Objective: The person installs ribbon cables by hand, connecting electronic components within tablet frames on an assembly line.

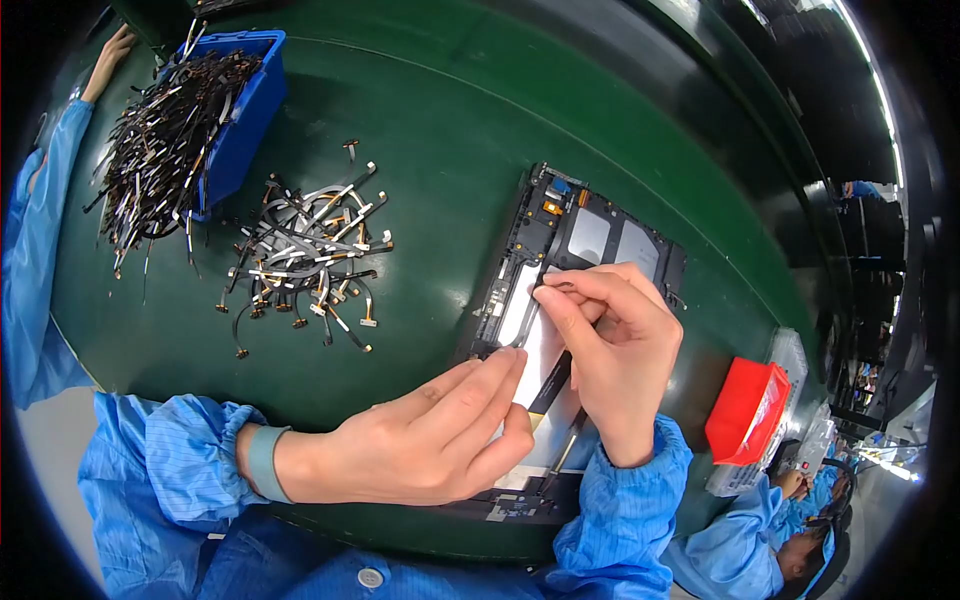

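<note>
Pinching with fingers of the right hand (628, 350), seemingly steadying with the unclenched left hand (420, 440), over the opened, rectangular, black-and-silver device (590, 238), a thin, dark, ribbon-like strip (533, 316), probably light, limp, easily creased, best held near its ends.

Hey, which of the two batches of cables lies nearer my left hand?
The loose pile, spread on the green table between the blue bin and the opened device; the other batch is heaped in that bin, farther from the left hand.
</note>
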Motion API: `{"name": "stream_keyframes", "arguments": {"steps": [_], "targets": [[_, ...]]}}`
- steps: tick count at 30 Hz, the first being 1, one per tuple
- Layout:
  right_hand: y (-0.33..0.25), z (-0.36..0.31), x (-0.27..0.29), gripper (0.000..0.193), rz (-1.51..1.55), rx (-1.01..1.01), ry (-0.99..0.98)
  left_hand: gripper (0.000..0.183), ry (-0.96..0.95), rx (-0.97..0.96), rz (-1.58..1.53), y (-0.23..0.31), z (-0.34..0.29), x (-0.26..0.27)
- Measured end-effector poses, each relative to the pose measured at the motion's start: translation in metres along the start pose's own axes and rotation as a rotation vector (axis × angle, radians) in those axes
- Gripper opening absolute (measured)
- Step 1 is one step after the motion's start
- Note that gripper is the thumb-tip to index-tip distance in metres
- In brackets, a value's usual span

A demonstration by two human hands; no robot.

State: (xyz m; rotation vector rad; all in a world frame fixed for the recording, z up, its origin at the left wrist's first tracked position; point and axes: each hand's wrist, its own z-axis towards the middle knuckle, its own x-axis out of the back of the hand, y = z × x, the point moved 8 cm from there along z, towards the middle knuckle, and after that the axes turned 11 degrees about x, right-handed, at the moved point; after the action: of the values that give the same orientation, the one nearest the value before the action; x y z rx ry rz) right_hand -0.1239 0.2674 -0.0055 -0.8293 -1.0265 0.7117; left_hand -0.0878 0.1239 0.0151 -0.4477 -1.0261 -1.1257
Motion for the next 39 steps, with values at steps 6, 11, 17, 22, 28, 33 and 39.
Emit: {"name": "stream_keyframes", "arguments": {"steps": [6,11,17,22,28,33,39], "targets": [[0.002,-0.004,0.005,0.02,-0.037,-0.136,0.039,0.018,-0.009,-0.013,0.004,0.003,0.001,0.0],[-0.049,-0.024,-0.011,0.03,-0.435,0.287,-0.266,0.02,-0.058,-0.064,0.07,0.002,0.0,-0.003],[-0.052,-0.015,-0.01,0.037,-0.626,0.359,-0.261,0.021,-0.026,-0.048,0.046,0.004,0.003,0.001],[-0.047,-0.014,-0.003,0.043,-0.626,0.304,-0.306,0.027,-0.142,-0.064,0.084,0.001,0.005,0.006],[-0.034,-0.102,0.08,0.045,-0.59,-0.047,0.004,0.041,-0.193,0.158,-0.24,-0.014,-0.024,0.032],[-0.019,-0.139,0.054,0.06,-0.114,-0.136,0.049,0.06,-0.313,0.349,-0.54,-0.015,-0.05,0.02],[-0.01,-0.106,0.055,0.065,0.476,-0.281,0.41,0.053,-0.117,0.26,-0.503,-0.043,-0.017,0.031]]}}
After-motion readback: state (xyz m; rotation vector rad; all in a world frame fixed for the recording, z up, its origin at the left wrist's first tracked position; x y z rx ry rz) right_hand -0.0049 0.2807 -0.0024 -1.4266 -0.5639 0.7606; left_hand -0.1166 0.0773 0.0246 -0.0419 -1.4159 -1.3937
